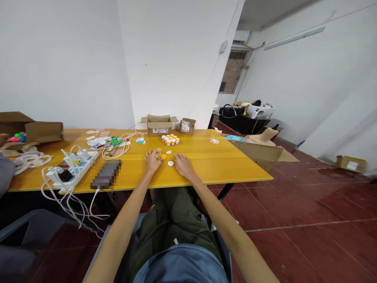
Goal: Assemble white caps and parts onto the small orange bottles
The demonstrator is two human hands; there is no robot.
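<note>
My left hand (152,162) is on the table with its fingers curled round a small clear container (158,152), partly hidden by the fingers. Just right of these fingertips lies an orange cap (163,157). A white round cap (170,163) lies flat between my hands. My right hand (183,164) rests on the tabletop to the right of that cap, fingers loosely stretched and nothing visible in them. Beyond the hands is a little pile of small white pieces (169,152). Farther back, several small containers with white and orange lids (171,139) stand grouped together.
Two cardboard boxes, one open (159,127) and one smaller (187,126), stand by the wall. Small loose pieces (215,141) lie at right. On the left are a power strip (79,169) with tangled white cables, a phone (106,174) and a green packet (117,141).
</note>
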